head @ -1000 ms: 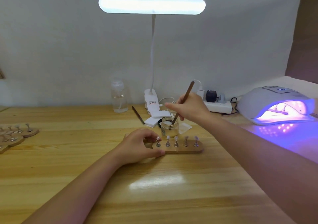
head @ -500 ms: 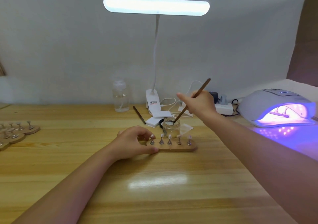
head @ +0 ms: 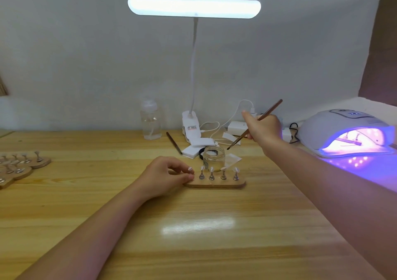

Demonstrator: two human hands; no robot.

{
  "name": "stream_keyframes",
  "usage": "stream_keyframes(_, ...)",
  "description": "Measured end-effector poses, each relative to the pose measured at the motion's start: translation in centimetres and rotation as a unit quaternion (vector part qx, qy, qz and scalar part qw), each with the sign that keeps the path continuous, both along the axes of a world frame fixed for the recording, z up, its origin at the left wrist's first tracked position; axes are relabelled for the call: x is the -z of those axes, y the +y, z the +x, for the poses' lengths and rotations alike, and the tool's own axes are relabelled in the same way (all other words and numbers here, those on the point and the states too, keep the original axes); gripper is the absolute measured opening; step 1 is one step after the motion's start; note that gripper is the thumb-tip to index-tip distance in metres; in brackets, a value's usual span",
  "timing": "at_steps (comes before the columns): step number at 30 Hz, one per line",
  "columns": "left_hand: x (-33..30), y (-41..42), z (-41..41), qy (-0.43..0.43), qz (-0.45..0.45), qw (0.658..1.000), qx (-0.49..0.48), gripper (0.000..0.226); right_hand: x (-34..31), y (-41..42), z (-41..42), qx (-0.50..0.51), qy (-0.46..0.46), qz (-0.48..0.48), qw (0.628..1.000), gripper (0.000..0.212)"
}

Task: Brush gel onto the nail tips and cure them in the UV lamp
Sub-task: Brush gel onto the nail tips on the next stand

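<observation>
A small wooden holder with several nail tips on metal stands lies mid-table. My left hand pinches its left end, fingers on the leftmost stand. My right hand holds a thin brown brush, its tip hanging just above and right of the open glass gel jar behind the holder. The UV lamp glows purple at the right, with another holder of tips inside it.
More wooden holders with tips lie at the left edge. Behind the jar are a second brush, a clear bottle, the clip desk lamp, white pads, cables and a power strip.
My right hand lifted the brush out of the gel jar and moved up and right. My left hand stayed on the holder's left end.
</observation>
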State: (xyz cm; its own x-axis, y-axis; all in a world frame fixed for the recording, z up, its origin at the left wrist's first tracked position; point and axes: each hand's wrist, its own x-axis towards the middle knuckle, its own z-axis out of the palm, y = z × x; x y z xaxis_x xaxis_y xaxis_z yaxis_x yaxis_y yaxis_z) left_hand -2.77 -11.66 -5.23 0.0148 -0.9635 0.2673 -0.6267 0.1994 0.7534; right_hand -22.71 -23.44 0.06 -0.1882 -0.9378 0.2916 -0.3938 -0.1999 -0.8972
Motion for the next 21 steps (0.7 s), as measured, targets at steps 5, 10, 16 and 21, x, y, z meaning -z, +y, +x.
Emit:
stream_keyframes(5, 0.1, 0.2, -0.2, 0.011, -0.021, 1.0, -0.002, 0.016, 0.4, 3.0, 0.0, -0.019, -0.11, -0.066, 0.992, 0.05)
stream_keyframes(10, 0.3, 0.3, -0.3, -0.002, -0.068, 0.997, -0.02, 0.024, 2.2, 8.2, 0.9, -0.184, -0.187, -0.139, 0.955, 0.055)
stream_keyframes(16, 0.8, 0.6, -0.7, -0.009, -0.11, 0.994, -0.003, 0.031, 5.7, 11.1, 1.0, -0.274, -0.025, -0.227, 0.934, 0.031)
stream_keyframes(21, 0.9, 0.5, -0.7, 0.017, -0.094, 0.995, 0.004, 0.028, 6.1, 10.8, 1.4, -0.291, -0.089, -0.211, 0.929, 0.035)
